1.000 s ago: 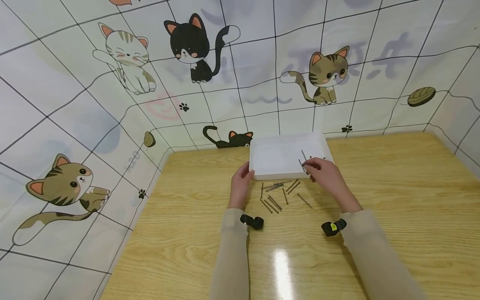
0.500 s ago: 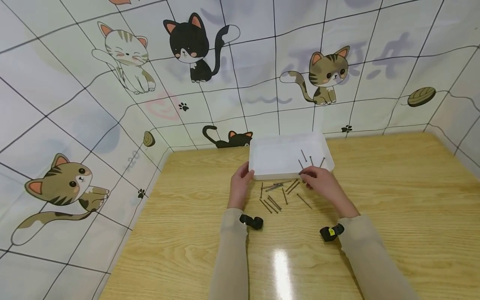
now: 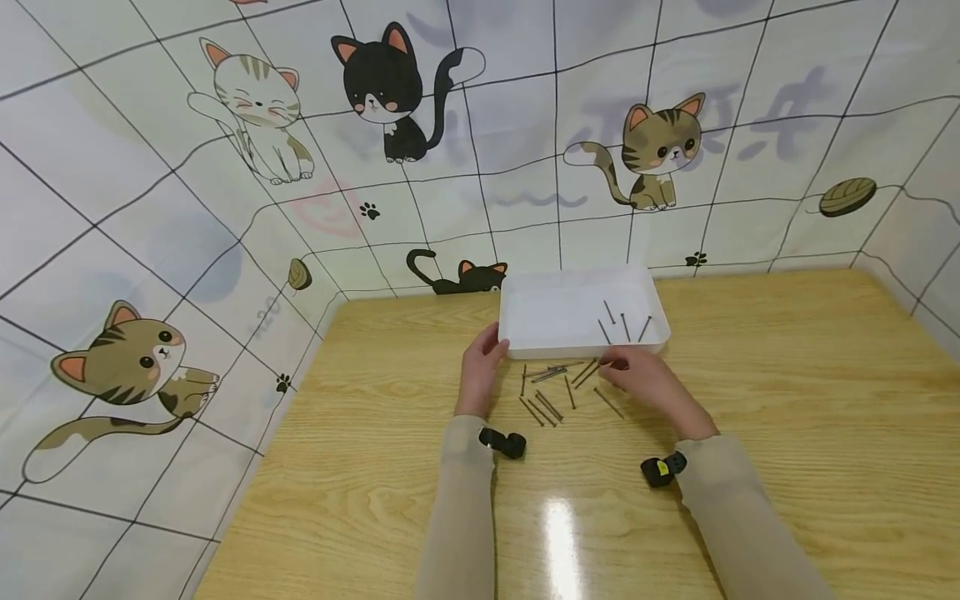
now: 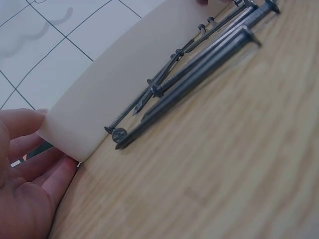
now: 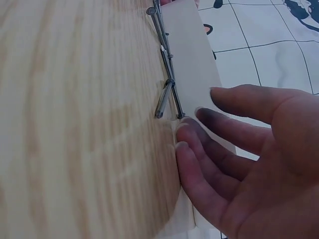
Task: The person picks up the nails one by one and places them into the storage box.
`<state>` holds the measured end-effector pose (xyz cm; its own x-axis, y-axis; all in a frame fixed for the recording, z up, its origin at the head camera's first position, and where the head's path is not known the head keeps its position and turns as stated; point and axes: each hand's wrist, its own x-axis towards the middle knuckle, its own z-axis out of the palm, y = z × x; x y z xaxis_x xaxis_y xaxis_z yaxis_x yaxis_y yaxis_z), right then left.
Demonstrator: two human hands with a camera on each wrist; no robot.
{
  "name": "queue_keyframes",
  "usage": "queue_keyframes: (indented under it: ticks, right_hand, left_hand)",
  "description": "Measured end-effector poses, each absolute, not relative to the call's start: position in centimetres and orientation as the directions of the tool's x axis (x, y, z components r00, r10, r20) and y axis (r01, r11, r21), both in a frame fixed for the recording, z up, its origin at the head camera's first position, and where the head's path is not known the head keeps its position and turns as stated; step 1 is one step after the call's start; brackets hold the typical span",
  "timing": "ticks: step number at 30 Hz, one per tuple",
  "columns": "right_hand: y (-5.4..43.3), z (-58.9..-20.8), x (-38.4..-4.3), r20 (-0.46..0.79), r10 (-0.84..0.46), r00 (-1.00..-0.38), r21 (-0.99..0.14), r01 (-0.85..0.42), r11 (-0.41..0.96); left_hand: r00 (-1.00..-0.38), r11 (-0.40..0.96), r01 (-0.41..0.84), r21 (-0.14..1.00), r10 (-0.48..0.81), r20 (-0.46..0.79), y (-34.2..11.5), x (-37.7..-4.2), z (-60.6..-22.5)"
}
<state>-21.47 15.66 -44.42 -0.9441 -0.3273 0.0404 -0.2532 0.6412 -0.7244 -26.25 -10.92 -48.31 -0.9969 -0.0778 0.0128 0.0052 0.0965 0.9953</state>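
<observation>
Nails (image 3: 570, 392) lie scattered on the wooden surface (image 3: 360, 483), just in front of a white tray (image 3: 555, 308); four others rest inside it, toward its right end. Left hand (image 3: 480, 375): thumb and fingers clamped on the tray's left front corner. Right hand (image 3: 645, 377): at the tray's front side, beside the nearest nails, thumb spread apart from loosely bent fingers. From where I stand, whether its fingertips touch a nail is hard to tell. Behind: a cat-patterned backdrop (image 3: 525, 108).

The right hand (image 3: 642, 377) has withdrawn from over the tray (image 3: 551, 312) to just in front of it, fully exposing four nails (image 3: 626, 327) inside
</observation>
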Motion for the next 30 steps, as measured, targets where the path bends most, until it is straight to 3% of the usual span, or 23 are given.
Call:
queue_keyframes:
  ticks: [14, 30]
  right_hand:
    - [15.1, -44.1, -21.4, -0.119, -0.319, -0.940, -0.626, -0.178, 0.759]
    - [14.6, -43.2, -20.5, -0.113, -0.372, -0.922, -0.587, -0.240, 0.774]
  left_hand:
    - [-0.998, 0.089, 0.001, 0.996, -0.070, 0.007, -10.9, -26.3, -48.4]
    - [-0.997, 0.109, 0.022, 0.994, -0.077, 0.030, -10.8, -26.1, -48.2]
